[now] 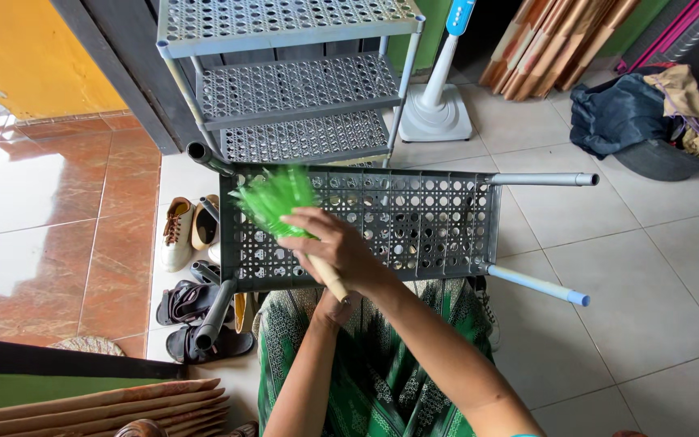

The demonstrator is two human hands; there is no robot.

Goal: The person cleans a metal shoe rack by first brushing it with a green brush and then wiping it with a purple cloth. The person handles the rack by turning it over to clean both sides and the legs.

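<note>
One grey perforated plastic shelf panel (414, 222) with tube legs lies across the person's lap, stiff and probably light, best held by its rim or a leg. Right hand (337, 247) closes its grip on the wooden handle of a green-bristled brush (273, 198) whose soft bristles press on the panel; the left hand (333, 311) sits under the panel edge, its grip hidden, so I cannot tell. Nearby stand a grey shelf rack (293, 89), scattered shoes (188, 235) and a white fan base (437, 109).

The green brush head (273, 198) is motion-blurred; the left hand (335, 309) is mostly hidden beneath the right hand (335, 247).
</note>
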